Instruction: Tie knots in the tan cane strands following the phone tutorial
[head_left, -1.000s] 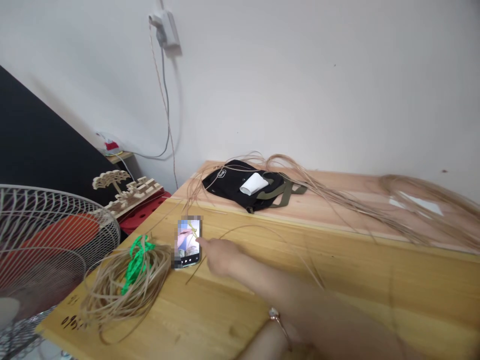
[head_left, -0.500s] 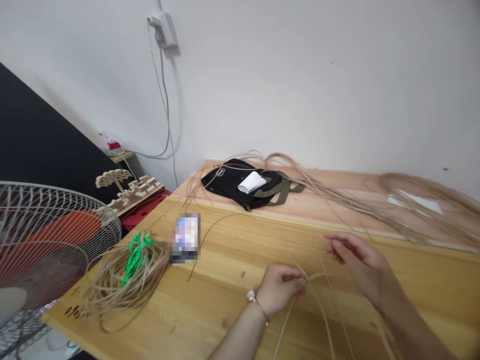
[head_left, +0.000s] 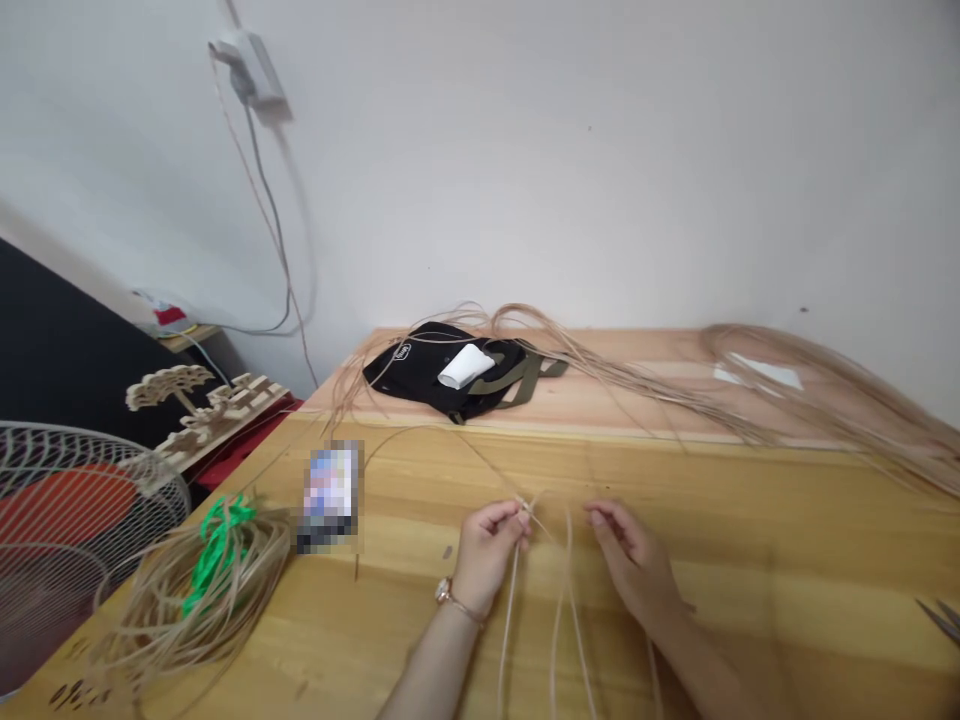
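Observation:
My left hand (head_left: 486, 556), with a bracelet at the wrist, pinches several thin tan rattan strands (head_left: 531, 510) where they cross. Their long ends (head_left: 574, 600) hang toward the front of the table. To the right, my right hand (head_left: 636, 568) is held with thumb and forefinger together. A faint, blurred strand runs by its fingertips, and a length (head_left: 654, 675) comes out below the forearm. The fingers partly hide what they grip. A small gap separates the two hands.
A rattan coil (head_left: 247, 600) tied with green ribbon lies left, beside a pixelated rectangular item (head_left: 331, 490). Behind are a black bag (head_left: 420, 370) with a white paper roll (head_left: 465, 367) and long rattan bundles (head_left: 630, 378). A fan (head_left: 67, 530) stands left; scissors (head_left: 941, 618) lie far right.
The view has swung right, so things appear further left. My right hand has come down and closer to my left hand, which still pinches the crossing strands.

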